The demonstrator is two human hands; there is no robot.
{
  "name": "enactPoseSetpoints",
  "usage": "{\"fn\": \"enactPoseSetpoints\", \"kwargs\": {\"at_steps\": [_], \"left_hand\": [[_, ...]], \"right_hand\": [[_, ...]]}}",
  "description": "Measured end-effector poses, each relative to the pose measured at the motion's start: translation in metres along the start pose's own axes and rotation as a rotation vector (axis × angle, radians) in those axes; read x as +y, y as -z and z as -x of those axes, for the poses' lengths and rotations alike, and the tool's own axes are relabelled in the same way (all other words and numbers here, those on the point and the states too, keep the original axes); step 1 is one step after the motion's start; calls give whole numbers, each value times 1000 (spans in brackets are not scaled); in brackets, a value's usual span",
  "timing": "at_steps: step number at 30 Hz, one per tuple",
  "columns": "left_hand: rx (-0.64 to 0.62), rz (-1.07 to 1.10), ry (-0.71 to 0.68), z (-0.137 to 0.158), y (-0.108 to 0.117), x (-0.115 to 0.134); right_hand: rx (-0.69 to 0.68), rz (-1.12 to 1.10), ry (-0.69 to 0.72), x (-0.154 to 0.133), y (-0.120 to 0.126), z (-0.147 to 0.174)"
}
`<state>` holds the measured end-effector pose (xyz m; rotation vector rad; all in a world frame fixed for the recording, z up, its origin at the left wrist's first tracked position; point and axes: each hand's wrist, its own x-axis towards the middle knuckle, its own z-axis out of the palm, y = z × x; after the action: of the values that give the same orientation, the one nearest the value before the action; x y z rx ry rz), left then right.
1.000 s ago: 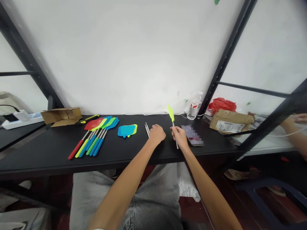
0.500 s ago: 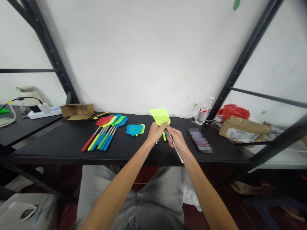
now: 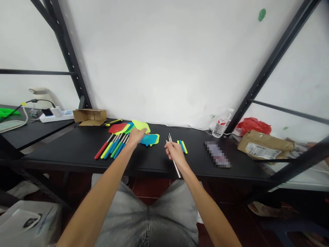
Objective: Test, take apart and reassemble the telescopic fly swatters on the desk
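Shifted leftward since the earlier frame, the yellow-green swatter head (image 3: pixel 140 125) is gripped by the left hand (image 3: pixel 136 137), just beyond and left of the blue swatter head (image 3: pixel 149 139). A metal rod (image 3: pixel 177 169) is held in the closed right hand (image 3: pixel 176 152), right of the blue swatter head. The row of swatters (image 3: pixel 112 148) left of that landmark could be knocked askew if the left hand is lowered carelessly; the metal rod, if too loosely pinched, could be dropped off the desk (image 3: pixel 74 144)
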<state>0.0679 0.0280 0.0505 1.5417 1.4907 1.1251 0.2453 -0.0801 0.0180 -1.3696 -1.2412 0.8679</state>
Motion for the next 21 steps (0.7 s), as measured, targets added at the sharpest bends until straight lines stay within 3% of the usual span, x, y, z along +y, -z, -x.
{"fn": "enactPoseSetpoints", "kwargs": {"at_steps": [4,7,12,16,21], "left_hand": [[-94,-483,-10,6,14,-15],[-59,-689,22,19,15,-13],[168,-973,-80,32,45,-20],[124,-1166,-75,39,66,-30],[43,-1220,-91,43,65,-28]], "right_hand": [[139,819,75,-7,-12,-33],[151,1088,44,-10,-25,-52],[137,1180,25,-9,-32,-59],[174,1129,52,-11,-29,-50],[197,1004,144,-20,-27,-35]]}}
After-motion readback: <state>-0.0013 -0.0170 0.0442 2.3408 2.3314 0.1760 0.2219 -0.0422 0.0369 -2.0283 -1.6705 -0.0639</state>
